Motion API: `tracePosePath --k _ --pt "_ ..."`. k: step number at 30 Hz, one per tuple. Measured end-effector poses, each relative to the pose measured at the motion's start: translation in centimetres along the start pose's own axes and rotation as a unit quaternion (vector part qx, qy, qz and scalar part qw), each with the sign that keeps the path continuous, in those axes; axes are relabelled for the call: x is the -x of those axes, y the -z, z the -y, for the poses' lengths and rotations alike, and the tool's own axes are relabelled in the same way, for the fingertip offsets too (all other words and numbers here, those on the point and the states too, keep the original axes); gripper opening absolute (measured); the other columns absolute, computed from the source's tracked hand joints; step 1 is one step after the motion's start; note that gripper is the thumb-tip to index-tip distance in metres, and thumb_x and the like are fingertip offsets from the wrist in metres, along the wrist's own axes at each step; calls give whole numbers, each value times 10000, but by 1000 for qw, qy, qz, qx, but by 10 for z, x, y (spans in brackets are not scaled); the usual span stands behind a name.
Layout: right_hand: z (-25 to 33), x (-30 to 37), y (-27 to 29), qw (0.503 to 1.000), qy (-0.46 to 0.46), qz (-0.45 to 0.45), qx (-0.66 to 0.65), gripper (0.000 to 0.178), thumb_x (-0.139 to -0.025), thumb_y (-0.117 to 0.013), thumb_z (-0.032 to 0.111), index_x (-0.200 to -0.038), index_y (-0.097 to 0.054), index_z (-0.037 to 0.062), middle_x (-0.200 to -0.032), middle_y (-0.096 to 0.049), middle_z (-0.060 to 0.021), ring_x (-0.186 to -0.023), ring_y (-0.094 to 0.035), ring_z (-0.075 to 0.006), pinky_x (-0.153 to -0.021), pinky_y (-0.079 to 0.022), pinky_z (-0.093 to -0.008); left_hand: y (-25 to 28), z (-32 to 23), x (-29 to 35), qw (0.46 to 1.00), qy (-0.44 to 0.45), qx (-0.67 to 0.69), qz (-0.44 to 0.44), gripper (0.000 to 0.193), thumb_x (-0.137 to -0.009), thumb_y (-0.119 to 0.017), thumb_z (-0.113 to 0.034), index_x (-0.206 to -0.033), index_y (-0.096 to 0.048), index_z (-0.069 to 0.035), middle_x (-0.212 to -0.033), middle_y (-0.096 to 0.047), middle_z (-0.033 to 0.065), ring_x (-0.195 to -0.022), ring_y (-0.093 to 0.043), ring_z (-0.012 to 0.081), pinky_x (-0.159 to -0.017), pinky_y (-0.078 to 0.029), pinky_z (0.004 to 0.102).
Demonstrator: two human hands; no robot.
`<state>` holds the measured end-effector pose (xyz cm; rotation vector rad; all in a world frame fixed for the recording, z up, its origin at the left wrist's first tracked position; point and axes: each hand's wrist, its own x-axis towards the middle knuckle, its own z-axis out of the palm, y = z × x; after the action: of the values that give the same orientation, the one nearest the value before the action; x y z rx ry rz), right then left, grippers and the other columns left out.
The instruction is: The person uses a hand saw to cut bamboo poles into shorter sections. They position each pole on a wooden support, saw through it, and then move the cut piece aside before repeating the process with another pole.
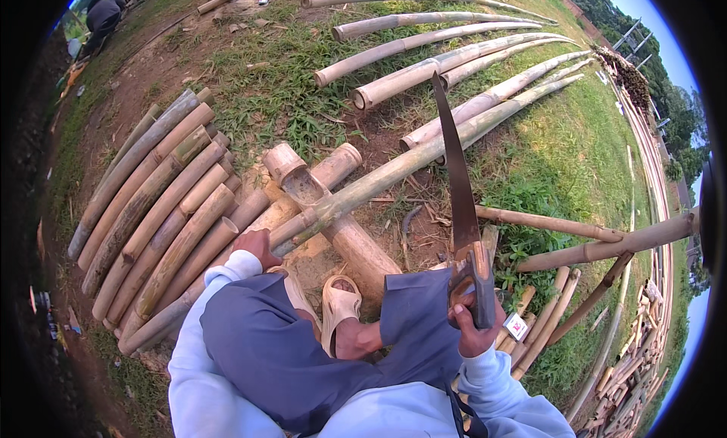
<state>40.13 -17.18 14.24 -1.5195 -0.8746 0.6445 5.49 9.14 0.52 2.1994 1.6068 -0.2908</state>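
Long bamboo pole (394, 170) lies across a notched bamboo log (360, 245) just past the sandals (340, 305), far end toward 1 o'clock from the lap. L hand (256, 248), approx. 10–11, curls at the near end; can't tell how tight. R hand (475, 333), 2–3, is closed round the handle of a handsaw (455, 165), blade pointing to 12. Cut bamboo pcs (163, 218) lie stacked at 10, other long poles (447, 63) at 12–1.
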Motion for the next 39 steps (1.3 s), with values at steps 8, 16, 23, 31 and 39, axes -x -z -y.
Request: tracePosePath --k 8,16,23,31,39 --pt "-9 31 -59 982 -46 180 27 166 -883 -777 73 -934 -637 0 -725 -605 -26 -634 -575 -93 -594 -458 -268 4 5 6 1000 22 7 -3 555 -633 -826 -390 -1010 -695 -4 -961 -732 240 -938 -719 408 -886 -563 501" --pt "-24 17 -76 966 40 244 76 154 -869 -768 39 -961 -653 -7 -736 -648 -66 -637 -603 -128 -612 -474 -281 -5 18 25 999 28 3 24 646 -628 -828 -455 -1060 -695 7 -960 -730 243 -942 -716 401 -880 -560 481" --pt "-39 33 -83 968 -8 241 69 143 -866 -759 35 -948 -649 -4 -729 -636 -76 -627 -605 -154 -608 -472 -289 -1 7 34 999 34 18 24 699 -645 -822 -495 -1105 -690 15 -957 -727 256 -935 -708 415 -872 -557 475" --pt "-43 40 -85 966 81 218 113 170 -879 -762 58 -1001 -663 -4 -751 -655 -69 -653 -639 -158 -613 -480 -290 -7 19 34 1000 25 11 16 672 -666 -794 -458 -1137 -684 8 -953 -724 273 -943 -703 436 -881 -551 493" --pt "-35 48 -82 961 6 267 68 176 -903 -768 93 -1007 -672 -11 -732 -666 -106 -600 -618 -133 -558 -472 -315 -11 19 42 999 35 0 27 803 -703 -751 -665 -1105 -667 24 -898 -712 292 -919 -701 452 -861 -543 518"
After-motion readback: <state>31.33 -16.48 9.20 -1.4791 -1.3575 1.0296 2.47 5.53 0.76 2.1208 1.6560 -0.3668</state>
